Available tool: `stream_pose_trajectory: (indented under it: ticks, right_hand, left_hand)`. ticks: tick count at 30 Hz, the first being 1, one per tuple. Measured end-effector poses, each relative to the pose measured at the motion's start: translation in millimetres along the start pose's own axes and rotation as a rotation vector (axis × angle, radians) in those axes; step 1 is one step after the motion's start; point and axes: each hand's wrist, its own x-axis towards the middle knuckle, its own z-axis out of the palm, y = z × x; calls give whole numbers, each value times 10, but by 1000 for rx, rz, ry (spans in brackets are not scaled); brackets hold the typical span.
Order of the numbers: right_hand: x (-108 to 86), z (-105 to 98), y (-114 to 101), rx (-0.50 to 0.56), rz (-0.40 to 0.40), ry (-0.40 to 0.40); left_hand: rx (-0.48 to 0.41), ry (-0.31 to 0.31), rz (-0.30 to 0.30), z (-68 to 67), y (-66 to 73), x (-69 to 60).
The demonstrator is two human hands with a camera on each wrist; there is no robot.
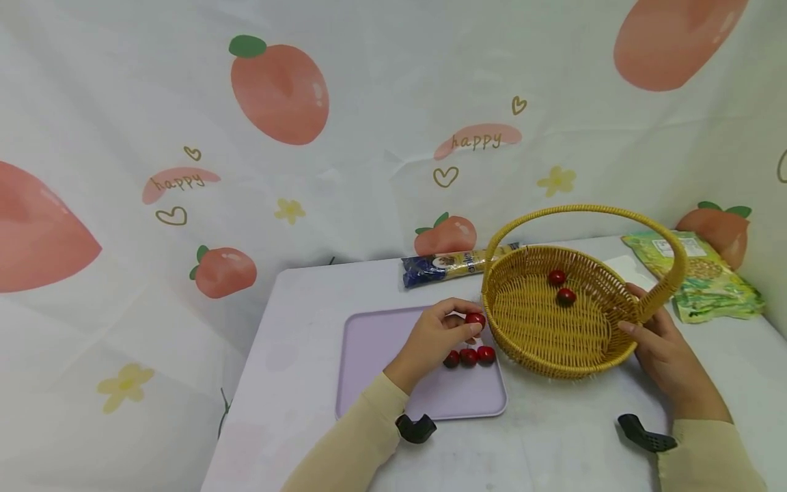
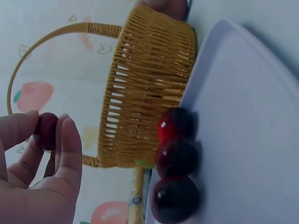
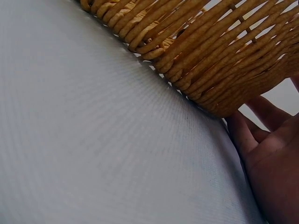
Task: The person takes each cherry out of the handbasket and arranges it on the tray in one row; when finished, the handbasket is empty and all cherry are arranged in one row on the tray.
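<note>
My left hand (image 1: 432, 339) pinches a dark red cherry-like fruit (image 1: 475, 319) between thumb and fingers, above the right side of a lilac tray (image 1: 375, 355). In the left wrist view the fruit (image 2: 46, 130) is held clear of the tray. Three more red fruits (image 1: 468, 357) lie in a row near the tray's right edge. A yellow wicker basket (image 1: 547, 328) with a tall handle stands right of the tray, with two red fruits (image 1: 565, 296) inside. My right hand (image 1: 670, 355) grips the basket's right side, thumb over the rim; some fingers are hidden behind it.
Behind the tray and basket lies a long blue and yellow packet (image 1: 451, 266). A green and yellow bag (image 1: 701, 273) lies at the back right of the white table (image 1: 289, 342). A patterned cloth (image 1: 369, 137) hangs behind the table.
</note>
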Motion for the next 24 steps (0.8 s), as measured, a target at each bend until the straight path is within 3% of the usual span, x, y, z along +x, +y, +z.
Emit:
stream_pose_trajectory:
  ticks: [16,24]
  right_hand:
    - [9,-9,0,15,-3,15]
    - [3,-8,3,4,0,1]
  left_hand:
    - [-34,112,-69,-288,-225,-319]
    - [61,180,-131,-338,-363,-434]
